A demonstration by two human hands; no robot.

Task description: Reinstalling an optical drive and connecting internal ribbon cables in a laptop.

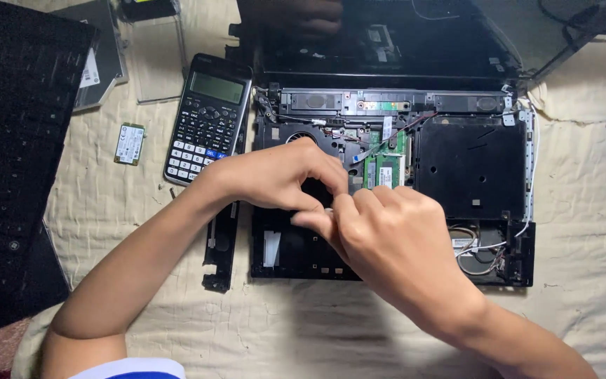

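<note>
Your left hand [275,175] and right hand [387,231] pinched a small part I couldn't identify above the open laptop chassis [471,168]; freeing it likely needed careful fingertips.

Matt black plastic laptop chassis [471,168], glossy-keyed calculator [208,119], on rumpled cream quilted cloth [583,210]

Head camera looks steeply down, close over the opened laptop [394,175]; single view.
</note>
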